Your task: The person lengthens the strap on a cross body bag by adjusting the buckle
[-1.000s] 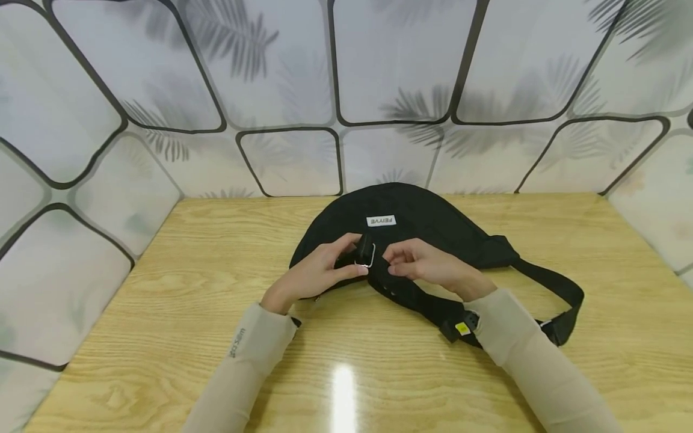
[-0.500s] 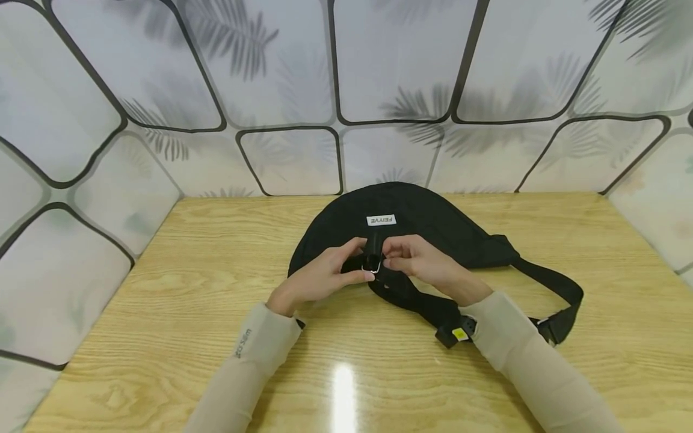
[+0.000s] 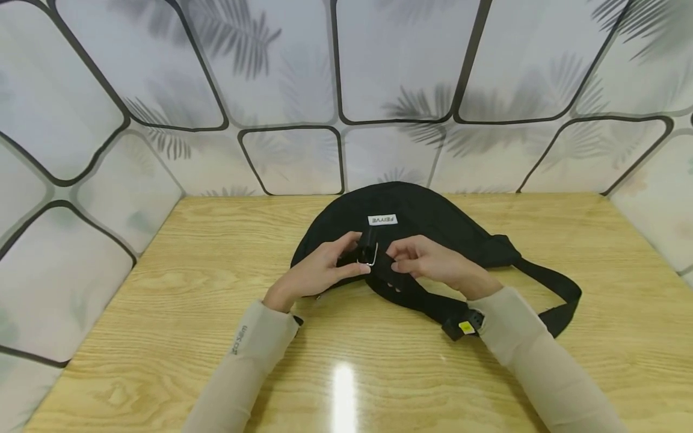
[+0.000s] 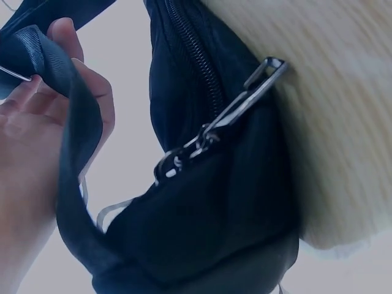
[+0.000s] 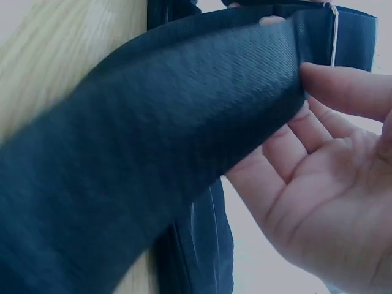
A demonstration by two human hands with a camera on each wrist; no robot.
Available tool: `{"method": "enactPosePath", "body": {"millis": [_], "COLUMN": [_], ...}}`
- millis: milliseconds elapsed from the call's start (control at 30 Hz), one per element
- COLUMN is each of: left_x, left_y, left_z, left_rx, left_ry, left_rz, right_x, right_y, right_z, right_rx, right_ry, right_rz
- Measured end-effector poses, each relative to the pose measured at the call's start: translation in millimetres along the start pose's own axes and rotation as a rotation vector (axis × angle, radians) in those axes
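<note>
A black waist bag (image 3: pixel 428 210) with a white label (image 3: pixel 382 220) lies on the table in the head view. My left hand (image 3: pixel 316 270) grips a folded piece of its black strap at a thin metal buckle (image 3: pixel 375 255). Just right of the buckle, my right hand (image 3: pixel 435 267) pinches the strap between thumb and fingers. In the right wrist view the thumb presses on the wide strap (image 5: pixel 184 110), beside the metal frame (image 5: pixel 334 33). The left wrist view has a strap loop (image 4: pixel 79 116) round the left fingers and a metal zipper pull (image 4: pixel 251 95) on the bag.
The wooden table (image 3: pixel 162 337) spreads around the bag. A patterned wall covering (image 3: pixel 292 162) stands at the back and sides. The rest of the strap (image 3: pixel 563 288) loops out to the right, partly behind the right sleeve (image 3: pixel 530 343).
My right hand came left to the buckle, then drew back slightly right with the strap pinched. The buckle and left hand shifted right, then back left. The bag's body stays in place.
</note>
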State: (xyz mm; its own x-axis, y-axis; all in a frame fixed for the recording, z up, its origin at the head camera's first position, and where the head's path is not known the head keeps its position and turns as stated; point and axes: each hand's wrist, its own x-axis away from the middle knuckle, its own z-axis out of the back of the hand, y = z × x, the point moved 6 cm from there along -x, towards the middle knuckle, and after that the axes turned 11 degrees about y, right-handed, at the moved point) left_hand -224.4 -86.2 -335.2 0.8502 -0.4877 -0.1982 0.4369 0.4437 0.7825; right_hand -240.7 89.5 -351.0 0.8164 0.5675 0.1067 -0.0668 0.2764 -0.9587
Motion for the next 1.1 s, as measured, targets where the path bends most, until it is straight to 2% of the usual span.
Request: {"method": "enactPosePath", "body": {"millis": [133, 333, 667, 767, 933, 1100], "left_x": [-0.7, -0.2, 0.4, 0.3, -0.4, -2.2], "left_y": [2.2, 3.8, 3.2, 1.2, 0.0, -0.4], "left_z": [-5.6, -13.7, -7.8, -7.7, -7.9, -10.8], "left_rx": [0.025, 0.031, 0.026, 0.036, 0.033, 0.046], "left_ry": [-0.023, -0.065, -0.027, -0.030, -0.026, -0.033], "left_rz": [-0.031, -0.029, -0.045, -0.036, -0.035, -0.036], "right_x": [-0.8, -1.3, -2.4, -3.2, -5.9, -9.3], "right_y": [-3, -5, 4, 4, -2, -3], "right_z": [-2, -6, 3, 2, -2, -2], "right_rx": [-0.032, -0.060, 0.001, 0.011, -0.052, -0.144], "right_ry": [0.035, 0.065, 0.060, 0.070, 0.117, 0.167], "right_rz": [0.039, 0.050, -0.014, 0.001, 0.056, 0.042]}}
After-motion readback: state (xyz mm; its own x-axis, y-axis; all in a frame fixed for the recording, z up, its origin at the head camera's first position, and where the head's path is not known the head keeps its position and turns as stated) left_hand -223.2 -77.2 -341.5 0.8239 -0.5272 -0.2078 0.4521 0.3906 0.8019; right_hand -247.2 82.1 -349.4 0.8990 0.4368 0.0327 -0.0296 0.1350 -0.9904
